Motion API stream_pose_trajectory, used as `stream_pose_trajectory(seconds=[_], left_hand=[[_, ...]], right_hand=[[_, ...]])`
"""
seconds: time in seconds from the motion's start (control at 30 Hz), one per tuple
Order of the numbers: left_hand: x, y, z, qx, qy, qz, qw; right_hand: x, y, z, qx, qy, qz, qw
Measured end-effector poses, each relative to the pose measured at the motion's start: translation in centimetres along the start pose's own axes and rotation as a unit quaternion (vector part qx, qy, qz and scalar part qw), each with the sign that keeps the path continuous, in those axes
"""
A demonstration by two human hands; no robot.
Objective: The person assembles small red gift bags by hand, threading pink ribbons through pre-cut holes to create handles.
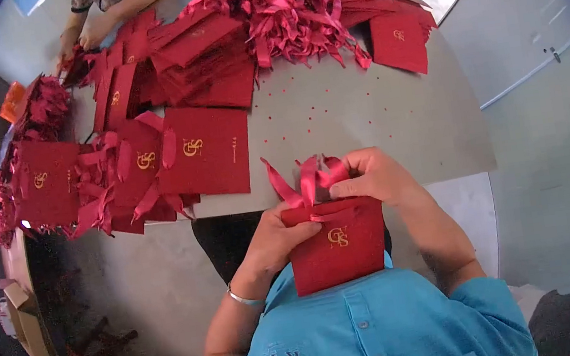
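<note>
A small dark red paper gift bag (339, 261) with a gold "GS" logo stands upright against my shirt, just off the table's near edge. My left hand (284, 234) grips its upper left edge, thumb across the front. At the bag's top right, my right hand (370, 177) pinches a red satin ribbon (310, 178) between thumb and fingers. Loops and a loose end of that ribbon rise above the bag's opening. Part of the bag's right top edge is hidden behind my right hand.
On the grey table (366, 138) lie finished-looking red bags with ribbons (206, 152) at left, stacks of flat bags (200, 52) behind, and a large heap of ribbons (293, 18). Tiny red dots are scattered mid-table. Another person's hands (70, 48) work at the far left. Cardboard boxes (29, 327) stand lower left.
</note>
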State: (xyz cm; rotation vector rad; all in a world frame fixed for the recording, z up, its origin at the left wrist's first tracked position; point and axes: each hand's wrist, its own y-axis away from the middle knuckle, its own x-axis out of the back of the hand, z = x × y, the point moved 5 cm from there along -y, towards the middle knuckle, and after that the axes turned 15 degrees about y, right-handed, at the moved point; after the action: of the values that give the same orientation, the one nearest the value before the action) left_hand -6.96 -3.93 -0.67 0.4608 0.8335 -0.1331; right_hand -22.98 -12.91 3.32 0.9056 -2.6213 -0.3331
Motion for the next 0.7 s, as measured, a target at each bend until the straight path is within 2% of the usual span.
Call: stream_pose_trajectory(seconds=[0.07, 0.13, 0.2, 0.27, 0.33, 0.47, 0.53, 0.7], left_hand=[[0.0, 0.1, 0.2, -0.018, -0.018, -0.009, 1.0], [0.2, 0.3, 0.1, -0.018, -0.019, -0.013, 1.0], [0.5, 0.4, 0.1, -0.018, -0.02, -0.019, 0.999], [0.8, 0.6, 0.3, -0.037, -0.082, -0.023, 0.996], [1.0, 0.7, 0.3, -0.033, -0.081, -0.01, 0.996], [0.7, 0.5, 0.5, -0.026, -0.078, 0.006, 0.997], [0.6, 0.5, 0.4, -0.021, -0.071, 0.015, 0.997], [1.2, 0.2, 0.1, -0.029, -0.06, 0.016, 0.998]], right_hand=[[0.0, -0.1, -0.4, -0.01, -0.019, 0.015, 1.0], [0.4, 0.0, -0.7, -0.038, -0.129, 0.047, 0.99], [0.7, 0.0, -0.8, -0.033, -0.133, 0.06, 0.989], [1.1, -0.1, -0.6, -0.027, -0.136, 0.072, 0.988], [1.1, -0.3, -0.3, -0.005, -0.182, 0.074, 0.98], [1.2, -0.7, -0.5, 0.008, -0.194, 0.093, 0.977], [2.0, -1.3, -0.1, 0.039, -0.21, 0.136, 0.967], [3.1, -1.7, 0.2, 0.021, -0.17, 0.155, 0.973]])
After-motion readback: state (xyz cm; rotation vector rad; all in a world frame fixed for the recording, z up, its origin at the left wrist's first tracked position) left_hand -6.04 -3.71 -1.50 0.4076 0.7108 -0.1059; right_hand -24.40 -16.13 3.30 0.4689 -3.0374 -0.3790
